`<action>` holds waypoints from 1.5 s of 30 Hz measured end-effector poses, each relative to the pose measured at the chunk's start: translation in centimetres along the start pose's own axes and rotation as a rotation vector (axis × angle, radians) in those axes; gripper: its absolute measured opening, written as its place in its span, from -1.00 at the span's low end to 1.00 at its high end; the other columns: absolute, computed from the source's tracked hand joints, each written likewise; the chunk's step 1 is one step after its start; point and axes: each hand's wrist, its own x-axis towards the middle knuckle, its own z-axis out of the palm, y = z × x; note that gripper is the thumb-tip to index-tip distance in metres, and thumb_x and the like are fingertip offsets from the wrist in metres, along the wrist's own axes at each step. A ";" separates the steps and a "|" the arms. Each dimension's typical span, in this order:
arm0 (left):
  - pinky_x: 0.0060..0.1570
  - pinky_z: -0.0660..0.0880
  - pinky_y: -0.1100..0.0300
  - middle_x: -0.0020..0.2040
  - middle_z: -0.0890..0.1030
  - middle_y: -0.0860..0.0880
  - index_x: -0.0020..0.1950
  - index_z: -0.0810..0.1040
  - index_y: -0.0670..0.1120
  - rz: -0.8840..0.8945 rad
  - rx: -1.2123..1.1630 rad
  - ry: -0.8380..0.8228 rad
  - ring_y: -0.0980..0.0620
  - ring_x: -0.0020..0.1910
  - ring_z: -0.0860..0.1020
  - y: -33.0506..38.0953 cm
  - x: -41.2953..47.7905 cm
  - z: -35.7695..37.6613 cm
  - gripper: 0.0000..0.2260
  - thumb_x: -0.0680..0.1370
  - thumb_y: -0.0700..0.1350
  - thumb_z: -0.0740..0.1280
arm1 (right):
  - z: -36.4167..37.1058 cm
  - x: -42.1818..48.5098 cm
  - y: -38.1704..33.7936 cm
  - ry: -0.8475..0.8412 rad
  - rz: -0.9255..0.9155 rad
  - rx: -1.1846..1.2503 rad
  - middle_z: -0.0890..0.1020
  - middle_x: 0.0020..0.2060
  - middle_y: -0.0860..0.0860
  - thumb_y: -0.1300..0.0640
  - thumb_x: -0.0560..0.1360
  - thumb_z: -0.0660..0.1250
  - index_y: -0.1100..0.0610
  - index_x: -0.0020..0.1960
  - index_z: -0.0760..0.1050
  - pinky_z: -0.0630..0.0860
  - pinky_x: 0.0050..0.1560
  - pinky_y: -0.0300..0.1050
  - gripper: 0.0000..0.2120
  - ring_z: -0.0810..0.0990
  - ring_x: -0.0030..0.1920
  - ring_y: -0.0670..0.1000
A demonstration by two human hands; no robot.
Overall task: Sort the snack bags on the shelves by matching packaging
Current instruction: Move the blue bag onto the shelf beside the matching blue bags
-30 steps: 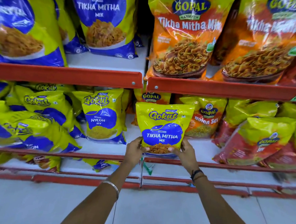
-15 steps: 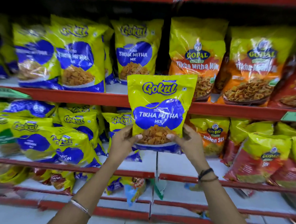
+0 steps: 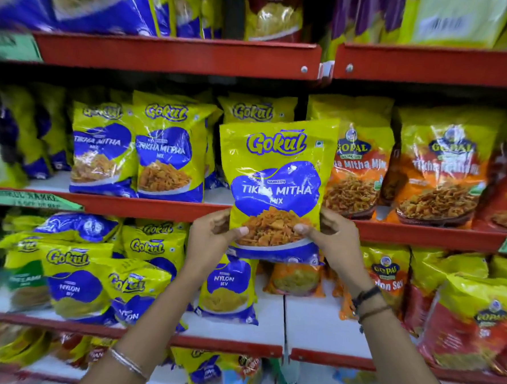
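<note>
I hold a yellow-and-blue Gokul Tikha Mitha Mix bag [image 3: 277, 175] upright in front of the middle shelf. My left hand [image 3: 210, 242] grips its lower left edge, and my right hand [image 3: 335, 241] grips its lower right edge. Behind and to the left, matching Gokul Tikha Mitha bags [image 3: 165, 153] stand on the middle shelf [image 3: 144, 207]. To the right on the same shelf stand orange Gopal Tikha Mitha Mix bags [image 3: 437, 173]. The held bag covers part of a further Gokul bag [image 3: 254, 110] behind it.
Gokul Nylon Sev bags [image 3: 225, 291] and several more lie on the lower shelf [image 3: 225, 343] at the left. Red-and-yellow Gopal Sev bags [image 3: 473, 321] fill its right side. The top shelf [image 3: 177, 53] carries blurred blue and yellow bags. Green price labels [image 3: 32, 199] hang on the rails.
Both hands have lifted the Gokul Tikha Mitha Mix bag from the lower shelf up to the middle shelf. My view has tilted upward with it.
</note>
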 end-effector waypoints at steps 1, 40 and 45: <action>-0.09 0.55 0.31 -0.15 0.70 0.12 0.01 0.61 -0.15 0.029 0.001 0.024 0.16 -0.12 0.63 0.3 1.0 -0.2 -0.72 0.37 -0.41 0.40 | 0.2 1.0 -0.3 0.006 -0.019 0.002 0.73 -0.05 -0.14 0.15 0.32 0.53 0.11 0.10 0.61 0.53 0.01 -0.29 -0.64 0.64 0.00 -0.18; -0.12 0.35 0.25 -0.21 0.57 -0.04 -0.14 0.46 -0.11 0.089 -0.094 0.401 0.13 -0.19 0.42 0.3 23.3 -0.3 -0.80 0.48 -0.41 0.25 | 7.8 20.2 0.2 0.629 0.008 0.151 0.62 -0.06 0.16 0.20 0.52 0.34 0.32 0.08 0.53 0.46 -0.03 -0.20 -0.78 0.55 -0.01 0.01; 0.47 0.02 0.24 0.54 0.10 -0.11 0.48 0.11 -0.13 0.345 0.427 0.352 0.04 0.53 0.04 -2.4 17.2 1.4 -0.52 0.59 -0.14 0.18 | 9.3 13.7 2.4 0.322 -0.249 -0.276 0.09 0.56 0.03 0.07 0.60 0.19 0.12 0.54 0.01 0.00 0.52 -0.21 -0.41 0.01 0.56 -0.06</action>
